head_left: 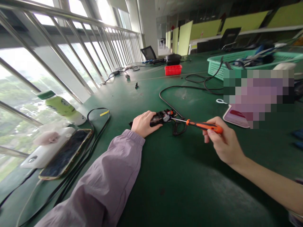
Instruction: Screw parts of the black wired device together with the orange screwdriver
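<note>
My left hand [145, 123] is closed over a black cylindrical device [156, 119] lying on the green table. The device's right end is opened up and shows small parts, wires and an orange-red piece. A black cable runs away from that end. In my right hand [223, 140] is a screwdriver [201, 125] with an orange and black handle, held by the handle between thumb and fingers. Its thin metal shaft points left, and the tip reaches the exposed parts of the device. Whether the tip sits in a screw is too small to tell.
On the left lie a phone [67, 154], a white case [47, 149], black cables and a green-capped bottle [62, 105] near the railing. A red tray [173, 70] stands farther back. At right are a green basket [215, 67] of cables and a partly blurred pink item [236, 115].
</note>
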`<state>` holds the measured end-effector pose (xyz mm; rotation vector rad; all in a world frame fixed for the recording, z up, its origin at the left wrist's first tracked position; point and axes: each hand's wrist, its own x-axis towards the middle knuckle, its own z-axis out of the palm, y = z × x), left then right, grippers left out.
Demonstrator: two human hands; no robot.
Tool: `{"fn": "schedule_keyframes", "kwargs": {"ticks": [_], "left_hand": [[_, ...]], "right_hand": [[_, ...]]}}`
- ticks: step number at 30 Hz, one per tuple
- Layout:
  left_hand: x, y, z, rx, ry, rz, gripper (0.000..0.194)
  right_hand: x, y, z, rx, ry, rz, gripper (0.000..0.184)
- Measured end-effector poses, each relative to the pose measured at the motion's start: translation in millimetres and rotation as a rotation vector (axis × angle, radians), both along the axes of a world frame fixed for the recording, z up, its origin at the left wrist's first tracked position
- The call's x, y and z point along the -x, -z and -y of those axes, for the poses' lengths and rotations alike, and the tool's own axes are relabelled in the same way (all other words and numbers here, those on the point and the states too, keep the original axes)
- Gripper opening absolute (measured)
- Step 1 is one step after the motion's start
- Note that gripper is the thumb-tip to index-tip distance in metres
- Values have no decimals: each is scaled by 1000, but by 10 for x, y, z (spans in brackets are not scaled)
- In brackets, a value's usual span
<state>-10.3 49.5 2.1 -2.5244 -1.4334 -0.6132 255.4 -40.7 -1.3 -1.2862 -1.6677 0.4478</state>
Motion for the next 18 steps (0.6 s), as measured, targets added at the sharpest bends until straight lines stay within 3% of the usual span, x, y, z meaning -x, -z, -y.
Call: {"fn": "schedule_keyframes", "kwargs": {"ticks": [4, 8, 10, 14, 18], "left_hand": [[5, 5, -2, 6, 4, 6, 45], [3, -4, 6, 7, 11, 2, 43], [3, -8, 11, 5, 13, 2, 42], [4, -13, 13, -4, 27, 2, 42], [6, -12, 12, -15, 34, -5, 42]], "right_hand": [[1, -7, 6, -20, -8, 10, 14], [-10, -16, 1, -22, -15, 75, 36], [-9, -18, 1, -38, -23, 72, 32], [-3, -21, 0, -117, 22, 28, 8], [3, -32, 7, -106, -11, 49, 14]]}}
